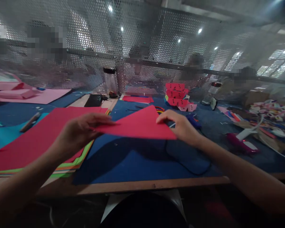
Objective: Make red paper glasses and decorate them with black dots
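Observation:
A red triangular folded sheet of paper (139, 125) hangs above the blue table cover (137, 164). My left hand (82, 131) pinches its left corner, fingers closed on the paper. My right hand (180, 125) grips its right edge, fingers curled over the top. Both hands are raised a little above the table, near its middle.
A stack of coloured sheets with a red one on top (35, 139) lies at the left. Red folded paper pieces (178, 95) are piled at the back, near a clear jar (110, 82). A glue gun (242, 142) and scraps lie at the right. Perforated metal mesh (142, 47) stands behind.

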Demonstrator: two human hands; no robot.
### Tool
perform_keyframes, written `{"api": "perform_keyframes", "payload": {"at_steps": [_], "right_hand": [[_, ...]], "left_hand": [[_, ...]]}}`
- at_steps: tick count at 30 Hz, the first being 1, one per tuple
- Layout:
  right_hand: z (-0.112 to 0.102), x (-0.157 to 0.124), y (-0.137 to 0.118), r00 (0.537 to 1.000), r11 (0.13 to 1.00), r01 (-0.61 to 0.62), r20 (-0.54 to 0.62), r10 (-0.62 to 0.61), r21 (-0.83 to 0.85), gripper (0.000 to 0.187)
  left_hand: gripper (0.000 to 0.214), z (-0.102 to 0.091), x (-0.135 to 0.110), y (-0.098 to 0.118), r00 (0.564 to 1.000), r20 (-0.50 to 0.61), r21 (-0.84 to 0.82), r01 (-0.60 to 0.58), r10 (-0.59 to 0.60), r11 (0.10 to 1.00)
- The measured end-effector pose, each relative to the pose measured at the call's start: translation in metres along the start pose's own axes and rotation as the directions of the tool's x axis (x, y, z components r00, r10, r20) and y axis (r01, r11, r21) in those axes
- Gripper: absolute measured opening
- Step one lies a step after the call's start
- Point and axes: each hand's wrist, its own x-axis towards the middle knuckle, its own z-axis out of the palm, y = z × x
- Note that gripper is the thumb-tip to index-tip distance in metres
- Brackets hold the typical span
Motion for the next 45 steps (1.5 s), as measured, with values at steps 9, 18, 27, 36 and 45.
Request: {"api": "perform_keyframes", "payload": {"at_steps": [9, 18, 27, 36, 45], "right_hand": [[0.022, -0.029, 0.014, 0.954, 0.962, 0.073, 0.301, 0.01, -0.264, 0.017], [0.027, -0.033, 0.022, 0.957, 0.964, 0.036, 0.288, 0.044, -0.265, 0.011], [0.03, -0.031, 0.028, 0.967, 0.957, -0.006, 0.244, 0.079, -0.289, 0.024], [0.032, -0.03, 0.028, 0.971, 0.936, -0.058, 0.198, 0.133, -0.346, 0.028], [0.038, -0.031, 0.03, 0.977, 0.923, -0.059, 0.167, 0.131, -0.381, 0.032]], "left_hand": [[0.045, 0.005, -0.04, -0.042, 0.939, 0.343, 0.385, -0.149, 0.009, 0.911], [0.024, 0.005, -0.04, -0.041, 0.988, 0.157, 0.411, -0.06, -0.005, 0.91], [0.021, 0.002, -0.04, -0.036, 0.995, 0.064, 0.492, 0.038, -0.079, 0.87], [0.035, 0.004, -0.034, -0.032, 0.993, 0.06, 0.585, 0.049, -0.103, 0.809], [0.036, 0.004, -0.03, -0.031, 0.986, 0.047, 0.585, 0.101, -0.158, 0.804]]}}
